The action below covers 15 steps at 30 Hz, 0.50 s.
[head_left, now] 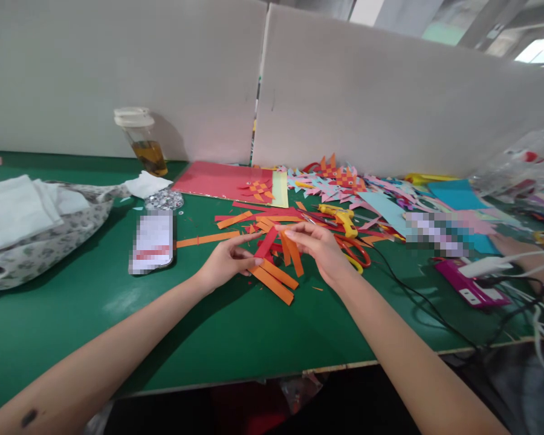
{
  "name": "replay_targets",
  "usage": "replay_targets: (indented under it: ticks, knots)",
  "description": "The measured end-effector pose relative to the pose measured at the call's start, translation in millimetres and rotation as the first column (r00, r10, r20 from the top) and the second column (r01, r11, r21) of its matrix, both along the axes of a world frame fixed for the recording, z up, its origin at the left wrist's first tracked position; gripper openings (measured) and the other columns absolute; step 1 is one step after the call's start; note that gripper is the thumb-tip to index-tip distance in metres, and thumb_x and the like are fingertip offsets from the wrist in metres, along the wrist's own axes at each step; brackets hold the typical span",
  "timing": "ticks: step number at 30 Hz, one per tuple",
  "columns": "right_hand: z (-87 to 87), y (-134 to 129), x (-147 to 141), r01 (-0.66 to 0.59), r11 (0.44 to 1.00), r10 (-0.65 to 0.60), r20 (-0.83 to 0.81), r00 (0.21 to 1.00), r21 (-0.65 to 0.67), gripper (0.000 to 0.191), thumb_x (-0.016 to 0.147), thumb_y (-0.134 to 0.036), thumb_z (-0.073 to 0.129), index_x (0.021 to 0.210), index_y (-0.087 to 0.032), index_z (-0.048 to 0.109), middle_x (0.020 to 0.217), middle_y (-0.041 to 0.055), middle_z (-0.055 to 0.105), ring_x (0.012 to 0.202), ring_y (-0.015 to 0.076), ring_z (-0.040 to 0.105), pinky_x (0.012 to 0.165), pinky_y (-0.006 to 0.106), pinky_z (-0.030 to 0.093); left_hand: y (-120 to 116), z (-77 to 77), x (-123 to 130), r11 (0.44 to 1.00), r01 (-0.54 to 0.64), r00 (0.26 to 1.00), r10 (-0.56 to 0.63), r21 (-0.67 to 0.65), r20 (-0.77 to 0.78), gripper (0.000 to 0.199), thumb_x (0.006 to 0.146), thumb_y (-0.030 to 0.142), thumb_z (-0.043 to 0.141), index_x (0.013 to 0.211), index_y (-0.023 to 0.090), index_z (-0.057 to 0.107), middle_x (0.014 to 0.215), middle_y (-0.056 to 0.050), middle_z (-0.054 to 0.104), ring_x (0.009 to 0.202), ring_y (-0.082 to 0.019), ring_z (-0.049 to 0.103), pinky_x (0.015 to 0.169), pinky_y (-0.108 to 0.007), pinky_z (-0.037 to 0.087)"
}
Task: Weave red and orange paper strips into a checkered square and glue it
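Note:
In front of me my left hand [226,261] pinches a red paper strip [266,243] between thumb and fingers. Orange paper strips [276,283] fan out to the right from below its fingertips. My right hand [320,244] is closed on folded orange paper strips [292,254] hanging at the red strip's upper end. Whether all these strips are joined is hidden by the fingers. Just behind the hands lie loose red and orange strips [236,219]. Scissors with orange and yellow handles [358,251] rest partly behind my right hand.
A yellow glue gun [340,217] lies behind my right hand. Woven paper fish [259,190] rest on red sheets [226,178]. A phone [153,241], cloth bag [40,241] and tea bottle [142,142] stand left; a purple power strip [469,287] and another person's hand [510,246] are right.

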State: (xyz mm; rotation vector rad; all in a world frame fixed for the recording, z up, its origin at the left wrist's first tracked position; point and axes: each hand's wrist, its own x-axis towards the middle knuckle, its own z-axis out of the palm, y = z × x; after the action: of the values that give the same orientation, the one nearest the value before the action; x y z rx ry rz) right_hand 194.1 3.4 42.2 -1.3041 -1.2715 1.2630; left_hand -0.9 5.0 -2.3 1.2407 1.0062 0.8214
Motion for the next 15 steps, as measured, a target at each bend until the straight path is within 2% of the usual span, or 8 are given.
replay_targets:
  ticks: [9, 15]
  knots:
    - [2.4, -0.8, -1.4, -0.010, 1.000, 0.011, -0.015, 1.000, 0.029, 0.016, 0.066, -0.034, 0.067, 0.068, -0.020, 0.060, 0.109, 0.0044, 0.066, 0.097, 0.0195, 0.059, 0.079, 0.034, 0.045, 0.7, -2.0, -0.1, 1.000, 0.000, 1.000, 0.000, 0.004, 0.012, 0.066, 0.065, 0.023, 0.073, 0.126, 0.021, 0.049, 0.062, 0.003, 0.061, 0.052, -0.007, 0.054, 0.050, -0.017, 0.050]
    - [0.7, -0.4, -1.6, -0.017, 1.000, 0.017, -0.020, 1.000, 0.024, 0.015, 0.067, -0.033, 0.067, 0.071, -0.020, 0.061, 0.111, 0.0047, 0.065, 0.098, 0.0205, 0.060, 0.078, 0.036, 0.047, 0.4, -2.9, -0.4, 1.000, 0.013, 1.000, -0.013, 0.015, 0.011, 0.057, 0.066, 0.025, 0.072, 0.120, 0.021, 0.055, 0.062, 0.003, 0.062, 0.052, -0.006, 0.054, 0.049, -0.017, 0.050]
